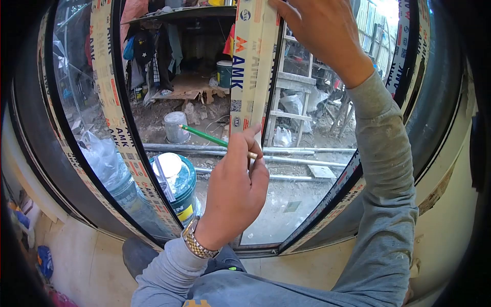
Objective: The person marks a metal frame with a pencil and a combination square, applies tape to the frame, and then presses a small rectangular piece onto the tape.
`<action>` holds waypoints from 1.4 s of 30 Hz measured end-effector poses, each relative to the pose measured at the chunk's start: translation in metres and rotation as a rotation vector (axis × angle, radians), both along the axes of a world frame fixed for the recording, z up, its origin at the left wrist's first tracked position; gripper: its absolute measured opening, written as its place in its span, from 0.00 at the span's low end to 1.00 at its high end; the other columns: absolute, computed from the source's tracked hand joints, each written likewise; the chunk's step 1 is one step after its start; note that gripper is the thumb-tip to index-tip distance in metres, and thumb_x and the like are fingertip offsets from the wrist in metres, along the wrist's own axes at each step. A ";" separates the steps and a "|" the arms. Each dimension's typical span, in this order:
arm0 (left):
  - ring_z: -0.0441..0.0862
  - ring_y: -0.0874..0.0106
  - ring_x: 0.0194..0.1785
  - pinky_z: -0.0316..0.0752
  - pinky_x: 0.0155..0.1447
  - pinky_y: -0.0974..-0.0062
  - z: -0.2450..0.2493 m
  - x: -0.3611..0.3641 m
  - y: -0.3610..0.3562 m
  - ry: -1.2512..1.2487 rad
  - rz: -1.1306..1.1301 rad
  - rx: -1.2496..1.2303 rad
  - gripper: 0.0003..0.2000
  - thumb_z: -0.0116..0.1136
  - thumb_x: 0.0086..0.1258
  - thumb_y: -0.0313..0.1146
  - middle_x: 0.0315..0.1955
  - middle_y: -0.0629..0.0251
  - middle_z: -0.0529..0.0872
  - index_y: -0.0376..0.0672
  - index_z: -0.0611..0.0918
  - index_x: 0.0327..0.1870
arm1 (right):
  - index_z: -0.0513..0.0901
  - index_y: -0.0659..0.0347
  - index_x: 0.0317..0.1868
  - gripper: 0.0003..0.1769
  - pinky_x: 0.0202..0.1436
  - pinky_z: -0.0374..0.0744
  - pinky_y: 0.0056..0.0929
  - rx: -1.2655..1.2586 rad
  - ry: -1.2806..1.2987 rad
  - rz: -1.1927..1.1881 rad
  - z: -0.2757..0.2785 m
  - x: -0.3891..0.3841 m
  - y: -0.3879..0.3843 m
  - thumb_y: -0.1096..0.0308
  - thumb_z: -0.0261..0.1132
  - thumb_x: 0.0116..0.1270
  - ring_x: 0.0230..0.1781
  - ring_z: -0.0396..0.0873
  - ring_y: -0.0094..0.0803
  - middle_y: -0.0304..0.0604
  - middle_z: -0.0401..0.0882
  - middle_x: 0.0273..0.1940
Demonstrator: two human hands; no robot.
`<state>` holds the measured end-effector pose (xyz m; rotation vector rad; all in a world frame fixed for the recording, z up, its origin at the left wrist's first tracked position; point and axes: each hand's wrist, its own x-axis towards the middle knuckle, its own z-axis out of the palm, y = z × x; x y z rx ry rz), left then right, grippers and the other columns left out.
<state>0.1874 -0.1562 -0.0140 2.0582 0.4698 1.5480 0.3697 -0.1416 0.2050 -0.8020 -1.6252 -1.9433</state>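
My left hand [235,189] is closed around a green pencil [204,135], which points up and left. One finger of it stretches out against the upright window frame [245,92], which is covered in printed AMK protective tape. Above and to the right, my right hand [322,30] rests at the upper part of this same frame, thumb stretched out over its face. The other fingers of that hand are cut off by the top edge of the view. A metal-band watch [197,240] is on my left wrist.
Further taped frames stand on the left [115,102] and right [353,174]. Through the glass are a green bucket with a white lid [179,179], a grey pail [176,128], long pipes [302,159], a wooden ladder [296,82] and hanging clothes [148,56].
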 end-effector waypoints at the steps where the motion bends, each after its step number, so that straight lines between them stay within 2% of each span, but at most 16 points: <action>1: 0.84 0.59 0.33 0.79 0.40 0.65 0.001 0.001 0.002 -0.001 -0.009 0.008 0.11 0.56 0.72 0.19 0.58 0.43 0.87 0.37 0.71 0.51 | 0.85 0.64 0.60 0.20 0.68 0.72 0.45 -0.007 0.000 0.000 -0.002 0.000 0.000 0.64 0.70 0.71 0.67 0.73 0.43 0.45 0.80 0.61; 2: 0.84 0.59 0.33 0.79 0.40 0.65 0.002 0.000 0.005 0.001 -0.011 0.002 0.11 0.56 0.72 0.19 0.58 0.43 0.87 0.37 0.71 0.51 | 0.82 0.66 0.64 0.26 0.71 0.70 0.47 -0.024 0.011 -0.031 -0.004 0.002 0.000 0.60 0.69 0.72 0.70 0.71 0.45 0.47 0.78 0.66; 4: 0.76 0.85 0.34 0.78 0.32 0.84 0.005 -0.002 0.009 -0.011 -0.134 -0.168 0.08 0.52 0.77 0.21 0.72 0.42 0.77 0.41 0.67 0.46 | 0.78 0.67 0.69 0.31 0.74 0.68 0.49 -0.046 0.025 -0.066 -0.008 0.004 -0.001 0.56 0.69 0.73 0.74 0.68 0.46 0.50 0.75 0.70; 10: 0.74 0.86 0.37 0.80 0.32 0.85 0.009 -0.002 0.009 -0.036 -0.198 -0.255 0.09 0.53 0.76 0.21 0.72 0.45 0.76 0.43 0.66 0.47 | 0.67 0.68 0.79 0.46 0.84 0.58 0.58 -0.191 0.070 -0.108 -0.020 0.012 -0.004 0.43 0.68 0.74 0.83 0.57 0.57 0.56 0.63 0.81; 12: 0.74 0.86 0.38 0.80 0.32 0.84 0.010 -0.002 0.009 -0.035 -0.205 -0.268 0.09 0.53 0.76 0.21 0.71 0.45 0.77 0.43 0.66 0.47 | 0.60 0.69 0.82 0.54 0.86 0.52 0.63 -0.177 0.088 -0.202 -0.025 0.014 0.000 0.36 0.67 0.72 0.86 0.49 0.59 0.57 0.55 0.84; 17: 0.73 0.85 0.40 0.81 0.32 0.84 0.013 -0.002 0.010 -0.014 -0.190 -0.291 0.09 0.53 0.76 0.21 0.71 0.47 0.77 0.42 0.66 0.47 | 0.51 0.69 0.85 0.63 0.87 0.41 0.69 -0.370 0.151 -0.298 -0.052 0.002 -0.012 0.28 0.65 0.69 0.89 0.37 0.59 0.58 0.44 0.87; 20: 0.73 0.84 0.40 0.82 0.33 0.84 0.014 -0.001 0.011 -0.009 -0.179 -0.306 0.09 0.54 0.76 0.22 0.65 0.52 0.80 0.42 0.67 0.48 | 0.45 0.71 0.86 0.69 0.86 0.34 0.71 -0.423 0.172 -0.349 -0.077 0.005 -0.006 0.25 0.64 0.67 0.89 0.30 0.60 0.61 0.39 0.88; 22: 0.80 0.71 0.29 0.75 0.36 0.68 0.013 0.001 0.010 -0.073 -0.140 -0.293 0.08 0.55 0.73 0.21 0.34 0.56 0.83 0.39 0.70 0.46 | 0.42 0.75 0.85 0.76 0.85 0.26 0.71 -0.584 0.227 -0.316 -0.084 -0.002 -0.017 0.22 0.67 0.61 0.88 0.26 0.63 0.66 0.35 0.87; 26: 0.82 0.70 0.31 0.76 0.37 0.69 0.000 0.010 0.015 -0.173 -0.171 -0.291 0.10 0.57 0.73 0.22 0.40 0.54 0.83 0.38 0.69 0.49 | 0.42 0.75 0.85 0.77 0.85 0.26 0.70 -0.512 0.225 -0.270 -0.095 0.000 -0.006 0.23 0.70 0.59 0.88 0.25 0.63 0.66 0.34 0.87; 28: 0.87 0.73 0.43 0.85 0.31 0.77 -0.002 0.013 0.010 -0.207 -0.115 -0.280 0.13 0.56 0.76 0.24 0.53 0.51 0.79 0.38 0.65 0.53 | 0.41 0.75 0.85 0.77 0.86 0.26 0.69 -0.477 0.245 -0.316 -0.097 -0.002 -0.005 0.26 0.73 0.58 0.88 0.25 0.63 0.66 0.34 0.87; 29: 0.87 0.73 0.43 0.85 0.31 0.77 0.001 0.012 0.008 -0.209 -0.114 -0.288 0.13 0.56 0.76 0.24 0.53 0.51 0.79 0.38 0.65 0.53 | 0.41 0.75 0.85 0.77 0.86 0.26 0.68 -0.469 0.250 -0.332 -0.099 -0.002 -0.004 0.27 0.73 0.57 0.88 0.25 0.63 0.66 0.34 0.87; 31: 0.89 0.68 0.42 0.86 0.30 0.74 0.014 0.011 0.007 -0.306 -0.242 -0.577 0.17 0.58 0.76 0.25 0.55 0.45 0.77 0.35 0.63 0.56 | 0.41 0.75 0.85 0.78 0.86 0.26 0.68 -0.505 0.276 -0.274 -0.098 -0.007 -0.007 0.29 0.75 0.56 0.88 0.24 0.63 0.66 0.34 0.87; 36: 0.90 0.67 0.37 0.85 0.28 0.73 0.013 0.019 0.013 -0.345 -0.183 -0.654 0.17 0.62 0.74 0.27 0.43 0.52 0.83 0.34 0.66 0.54 | 0.38 0.72 0.86 0.81 0.88 0.29 0.62 -0.561 0.405 -0.439 -0.097 -0.041 -0.028 0.34 0.81 0.53 0.88 0.24 0.61 0.63 0.32 0.88; 38: 0.88 0.64 0.29 0.83 0.33 0.62 0.011 0.027 0.020 -0.427 -0.120 -0.536 0.13 0.62 0.75 0.26 0.35 0.51 0.84 0.33 0.69 0.49 | 0.38 0.70 0.86 0.82 0.89 0.33 0.60 -0.502 0.398 -0.371 -0.101 -0.036 -0.019 0.39 0.85 0.48 0.89 0.28 0.61 0.63 0.34 0.88; 40: 0.89 0.51 0.32 0.83 0.38 0.53 0.001 0.039 0.034 -0.535 -0.124 -0.448 0.13 0.62 0.72 0.23 0.33 0.46 0.85 0.33 0.69 0.48 | 0.39 0.68 0.87 0.84 0.90 0.36 0.58 -0.464 0.374 -0.284 -0.104 -0.030 -0.013 0.44 0.88 0.44 0.89 0.32 0.60 0.62 0.36 0.88; 42: 0.88 0.40 0.36 0.81 0.43 0.46 0.000 0.042 0.039 -0.408 0.118 -0.242 0.12 0.60 0.70 0.20 0.35 0.38 0.86 0.32 0.70 0.49 | 0.43 0.66 0.87 0.83 0.89 0.38 0.59 -0.375 0.313 -0.205 -0.112 -0.025 -0.006 0.47 0.89 0.41 0.89 0.36 0.61 0.64 0.41 0.87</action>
